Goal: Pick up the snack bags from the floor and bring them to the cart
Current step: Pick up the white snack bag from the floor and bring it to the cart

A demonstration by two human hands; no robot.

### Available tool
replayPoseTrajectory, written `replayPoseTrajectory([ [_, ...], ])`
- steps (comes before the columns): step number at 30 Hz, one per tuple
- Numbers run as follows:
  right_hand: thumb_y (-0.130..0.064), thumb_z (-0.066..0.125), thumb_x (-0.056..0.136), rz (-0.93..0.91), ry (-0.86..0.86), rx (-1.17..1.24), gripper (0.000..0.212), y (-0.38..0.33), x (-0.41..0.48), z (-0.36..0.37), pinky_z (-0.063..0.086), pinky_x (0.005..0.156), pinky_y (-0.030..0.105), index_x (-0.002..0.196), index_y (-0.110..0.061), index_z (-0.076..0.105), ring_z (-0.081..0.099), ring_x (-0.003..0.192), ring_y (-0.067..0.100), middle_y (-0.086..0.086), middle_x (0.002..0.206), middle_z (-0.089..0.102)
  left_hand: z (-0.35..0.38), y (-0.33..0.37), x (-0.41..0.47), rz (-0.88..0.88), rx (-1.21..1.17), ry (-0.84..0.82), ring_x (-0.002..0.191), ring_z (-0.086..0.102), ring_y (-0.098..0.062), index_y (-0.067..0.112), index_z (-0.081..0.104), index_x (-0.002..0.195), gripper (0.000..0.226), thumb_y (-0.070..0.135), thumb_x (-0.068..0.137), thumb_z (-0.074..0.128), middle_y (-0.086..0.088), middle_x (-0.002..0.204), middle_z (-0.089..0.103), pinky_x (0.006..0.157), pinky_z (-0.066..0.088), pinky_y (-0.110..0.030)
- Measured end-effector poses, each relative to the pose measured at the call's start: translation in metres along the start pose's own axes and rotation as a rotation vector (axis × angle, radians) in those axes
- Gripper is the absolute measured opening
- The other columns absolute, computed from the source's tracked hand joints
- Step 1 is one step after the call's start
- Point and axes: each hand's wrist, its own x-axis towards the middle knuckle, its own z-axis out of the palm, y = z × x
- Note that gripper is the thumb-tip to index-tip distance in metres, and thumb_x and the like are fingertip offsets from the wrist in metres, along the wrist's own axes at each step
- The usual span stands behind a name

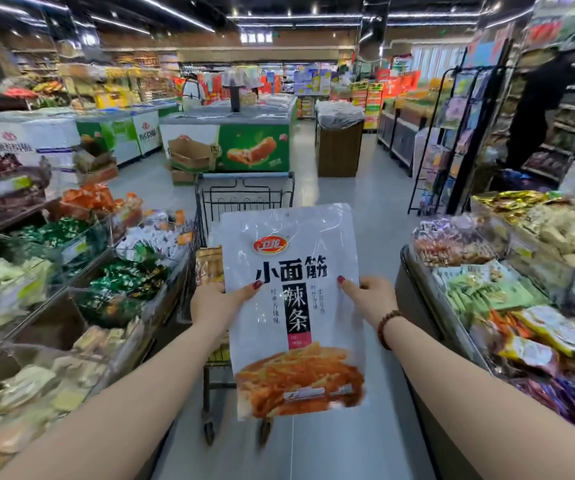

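Observation:
A large white snack bag (291, 306) with black Chinese lettering and a picture of orange strips hangs upright in front of me. My left hand (215, 304) grips its left edge and my right hand (370, 296) grips its right edge. Right behind the bag stands a dark wire shopping cart (244, 194), its basket mostly hidden by the bag. Another snack packet (208, 263) shows inside the cart at the left. The floor where other bags might lie is out of sight.
Tiered bins of wrapped sweets (71, 271) line the left of the aisle. A snack display table (507, 289) stands on the right. Ahead are a green chest freezer (254, 147), cardboard boxes (190, 157), a brown stand (339, 150) and a black wire rack (452, 140).

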Motion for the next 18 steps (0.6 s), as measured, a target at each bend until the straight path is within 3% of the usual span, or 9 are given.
replayPoseTrajectory([
  [5, -0.04, 0.063, 0.087, -0.017, 0.009, -0.06, 0.043, -0.002, 0.116, 0.026, 0.021, 0.055, 0.029, 0.064, -0.013, 0.039, 0.033, 0.056, 0.017, 0.005, 0.059, 0.033, 0.04, 0.004, 0.106, -0.011, -0.016, 0.014, 0.077, 0.071, -0.026, 0.009, 0.075, 0.078, 0.035, 0.039, 0.065, 0.087, -0.004, 0.078, 0.074, 0.074, 0.059, -0.044],
  [8, -0.038, 0.063, 0.088, -0.024, 0.009, -0.059, 0.049, -0.009, 0.179, 0.038, 0.016, 0.052, 0.029, 0.059, -0.017, 0.03, 0.026, 0.052, 0.017, 0.001, 0.056, 0.026, 0.059, 0.014, 0.169, -0.007, -0.008, 0.009, 0.068, 0.066, -0.028, 0.007, 0.068, 0.07, 0.047, 0.049, 0.059, 0.086, -0.003, 0.073, 0.07, 0.068, 0.056, -0.043],
  [9, -0.039, 0.063, 0.088, -0.027, 0.007, -0.048, 0.048, -0.013, 0.199, 0.041, 0.017, 0.053, 0.029, 0.059, -0.016, 0.031, 0.026, 0.053, 0.017, 0.002, 0.056, 0.025, 0.065, 0.018, 0.189, 0.003, -0.01, 0.012, 0.064, 0.062, -0.028, 0.007, 0.065, 0.068, 0.058, 0.059, 0.054, 0.085, -0.004, 0.072, 0.068, 0.062, 0.044, -0.034],
  [10, -0.04, 0.063, 0.087, -0.029, 0.0, -0.033, 0.048, -0.016, 0.219, 0.044, 0.018, 0.054, 0.029, 0.061, -0.016, 0.032, 0.027, 0.054, 0.017, 0.002, 0.057, 0.026, 0.072, 0.021, 0.21, 0.011, -0.012, 0.021, 0.064, 0.062, -0.03, 0.005, 0.065, 0.07, 0.065, 0.064, 0.051, 0.084, -0.009, 0.073, 0.067, 0.067, 0.054, -0.042],
  [11, -0.041, 0.063, 0.087, -0.03, -0.015, -0.027, 0.047, -0.019, 0.239, 0.047, 0.018, 0.054, 0.029, 0.062, -0.015, 0.033, 0.027, 0.054, 0.017, 0.002, 0.058, 0.026, 0.078, 0.026, 0.226, 0.018, -0.02, 0.032, 0.059, 0.056, -0.031, 0.005, 0.062, 0.066, 0.064, 0.063, 0.052, 0.084, -0.012, 0.068, 0.062, 0.091, 0.025, -0.053],
  [12, -0.041, 0.063, 0.087, -0.028, -0.023, -0.028, 0.047, -0.02, 0.257, 0.05, 0.019, 0.055, 0.029, 0.063, -0.014, 0.034, 0.027, 0.054, 0.017, 0.002, 0.058, 0.026, 0.084, 0.029, 0.24, 0.02, -0.024, 0.054, 0.052, 0.045, -0.026, 0.011, 0.051, 0.056, 0.059, 0.059, 0.054, 0.084, -0.007, 0.057, 0.05, 0.073, 0.023, -0.031],
  [13, -0.04, 0.063, 0.087, -0.027, -0.033, -0.024, 0.045, -0.023, 0.274, 0.053, 0.019, 0.055, 0.029, 0.063, -0.014, 0.035, 0.027, 0.055, 0.017, 0.003, 0.058, 0.027, 0.089, 0.033, 0.253, 0.016, -0.028, 0.068, 0.05, 0.037, -0.022, 0.018, 0.039, 0.051, 0.059, 0.055, 0.056, 0.085, -0.001, 0.051, 0.04, 0.065, 0.023, -0.032],
  [15, -0.04, 0.063, 0.087, -0.03, -0.068, 0.007, 0.045, -0.03, 0.31, 0.059, 0.021, 0.057, 0.029, 0.063, -0.014, 0.036, 0.028, 0.056, 0.017, 0.002, 0.058, 0.028, 0.098, 0.042, 0.278, 0.012, -0.035, 0.097, 0.048, 0.049, -0.02, 0.02, 0.045, 0.048, 0.051, 0.046, 0.062, 0.087, 0.006, 0.049, 0.051, 0.051, 0.041, -0.03],
  [18, -0.035, 0.064, 0.088, -0.096, -0.102, -0.002, 0.052, -0.045, 0.365, 0.071, 0.018, 0.054, 0.027, 0.054, -0.018, 0.029, 0.025, 0.051, 0.016, -0.003, 0.05, 0.025, 0.111, 0.052, 0.318, 0.014, -0.019, 0.146, 0.066, 0.068, -0.019, 0.011, 0.068, 0.063, 0.045, 0.051, 0.059, 0.087, -0.002, 0.07, 0.072, 0.063, 0.056, -0.034],
])
